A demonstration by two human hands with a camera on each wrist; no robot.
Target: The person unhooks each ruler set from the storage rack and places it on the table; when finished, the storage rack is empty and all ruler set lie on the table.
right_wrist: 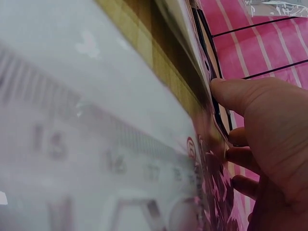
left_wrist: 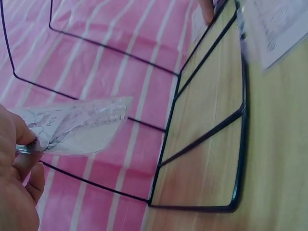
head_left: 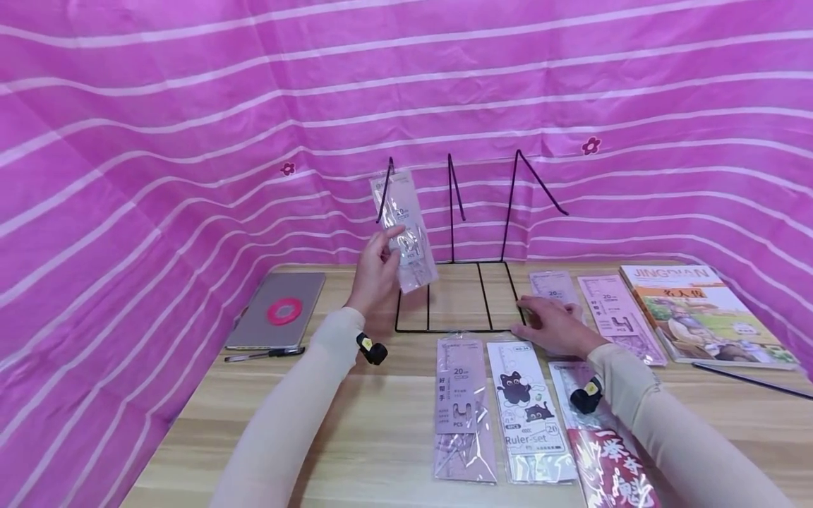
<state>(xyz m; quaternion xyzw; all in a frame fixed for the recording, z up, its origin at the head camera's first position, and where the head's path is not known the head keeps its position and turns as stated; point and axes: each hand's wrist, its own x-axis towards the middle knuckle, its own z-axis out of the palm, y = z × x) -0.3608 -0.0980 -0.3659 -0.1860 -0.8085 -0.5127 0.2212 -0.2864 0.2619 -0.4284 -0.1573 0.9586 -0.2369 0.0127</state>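
My left hand [head_left: 376, 271] pinches a pink ruler-set packet [head_left: 416, 254] between thumb and fingers. The packet hangs tilted above the left side of a black wire rack [head_left: 459, 331], its upper part beside the left upright divider. In the left wrist view, the packet's clear plastic end [left_wrist: 91, 127] points toward the rack. My right hand [head_left: 555, 326] holds the rack's right front corner, with the thumb [right_wrist: 231, 91] at the wire. Partly under that hand lies another pink ruler packet [head_left: 551, 283].
In front of the rack lie a pink ruler packet [head_left: 460, 416], a cat-printed ruler set [head_left: 530, 409] and a red-labelled packet [head_left: 612, 466]. At right are another ruler packet [head_left: 612, 307], a magazine [head_left: 711, 317] and a dark stick [head_left: 752, 381]. A grey notebook [head_left: 263, 293], pink ring [head_left: 284, 310] and pen [head_left: 263, 354] lie left.
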